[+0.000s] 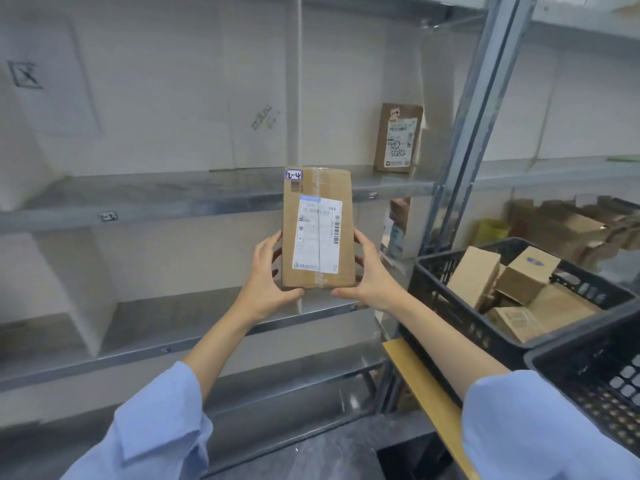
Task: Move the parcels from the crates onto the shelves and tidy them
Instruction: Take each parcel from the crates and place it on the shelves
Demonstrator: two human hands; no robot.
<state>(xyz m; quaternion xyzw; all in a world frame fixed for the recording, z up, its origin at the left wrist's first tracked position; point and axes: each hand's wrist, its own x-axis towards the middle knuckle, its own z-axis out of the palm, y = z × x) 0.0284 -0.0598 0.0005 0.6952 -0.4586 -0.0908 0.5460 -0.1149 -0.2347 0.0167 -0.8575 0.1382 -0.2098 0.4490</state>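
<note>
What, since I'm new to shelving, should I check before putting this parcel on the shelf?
1. Grip of left hand on parcel: ok.
2. Grip of right hand on it: ok.
3. Upright, label facing me: ok.
4. Room on shelf beside the standing parcel: ok.
5. Match between shelf tag and the 2-4 sticker: cannot tell, tag blurred.

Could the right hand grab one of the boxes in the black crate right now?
Probably not yet: the right hand grips the tall parcel together with the left hand. Once freed, likely yes; the black crate sits open-topped beside that arm.
</note>
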